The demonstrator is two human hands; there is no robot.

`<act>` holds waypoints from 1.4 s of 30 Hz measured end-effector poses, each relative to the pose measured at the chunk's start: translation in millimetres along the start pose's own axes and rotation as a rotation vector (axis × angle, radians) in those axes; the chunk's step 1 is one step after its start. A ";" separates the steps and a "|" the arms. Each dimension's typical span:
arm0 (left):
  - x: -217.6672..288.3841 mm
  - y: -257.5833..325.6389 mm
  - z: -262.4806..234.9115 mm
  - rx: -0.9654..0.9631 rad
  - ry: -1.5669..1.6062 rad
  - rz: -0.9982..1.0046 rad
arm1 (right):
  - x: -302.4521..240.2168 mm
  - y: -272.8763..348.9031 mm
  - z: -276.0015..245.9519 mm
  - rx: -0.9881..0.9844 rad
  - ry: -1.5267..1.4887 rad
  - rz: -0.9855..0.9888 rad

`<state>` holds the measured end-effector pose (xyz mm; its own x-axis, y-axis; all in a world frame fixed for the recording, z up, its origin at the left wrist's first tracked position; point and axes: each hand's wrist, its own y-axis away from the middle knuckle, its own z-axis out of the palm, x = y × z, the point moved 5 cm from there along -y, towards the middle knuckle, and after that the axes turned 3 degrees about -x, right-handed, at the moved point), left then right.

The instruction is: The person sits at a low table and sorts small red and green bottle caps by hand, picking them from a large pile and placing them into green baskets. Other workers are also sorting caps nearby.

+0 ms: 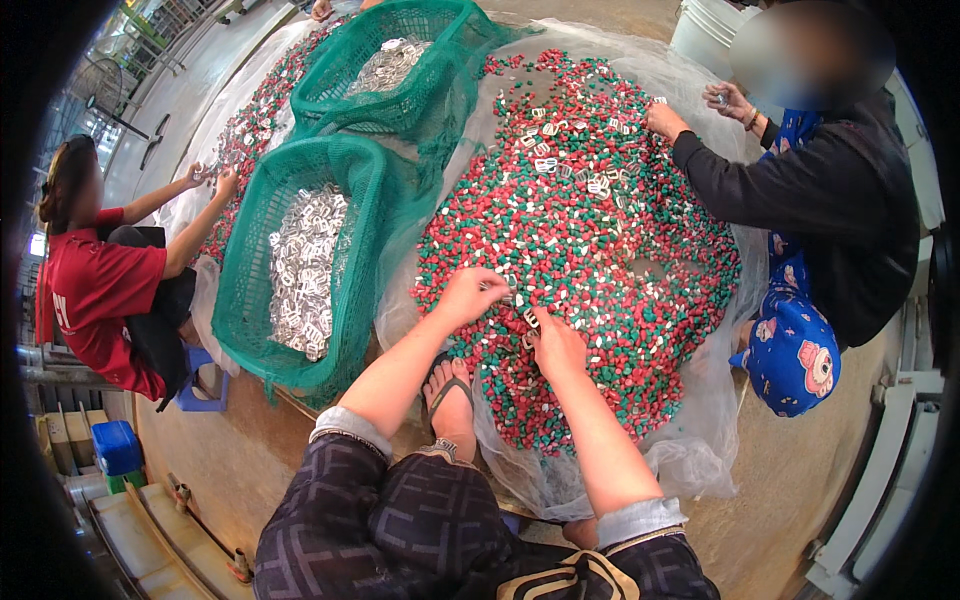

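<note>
I see the pale buckle (531,318) among the pebbles (640,370), at the right hand's (560,350) left edge, farther from the left hand (473,298); both look curled, but I can't tell what they grip.

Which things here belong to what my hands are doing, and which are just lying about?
Seemingly part of the work:
silver buckles
small red, green and white pieces
pale sheet underneath
front green basket, holding buckles
rear green basket, also holding silver pieces

Apparently just lying about:
white bucket
blue container
</note>
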<state>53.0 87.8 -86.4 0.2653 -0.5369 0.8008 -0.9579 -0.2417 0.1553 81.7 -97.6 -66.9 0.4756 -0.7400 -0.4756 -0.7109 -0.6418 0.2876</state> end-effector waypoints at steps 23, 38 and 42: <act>-8.5 3.9 5.7 -0.157 1.107 -0.308 | 40.0 5.4 -15.7 0.081 -0.864 0.220; 0.3 18.3 7.4 -0.001 0.412 -0.223 | -5.7 11.1 3.3 0.027 -0.278 -0.051; 24.3 16.5 1.9 -0.022 -0.367 -0.032 | -22.6 29.0 19.1 0.011 0.022 -0.084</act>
<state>43.9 69.2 -65.5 0.3130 -0.7844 0.5355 -0.9496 -0.2478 0.1920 40.5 -95.6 -63.7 0.5451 -0.6881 -0.4790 -0.6736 -0.6996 0.2385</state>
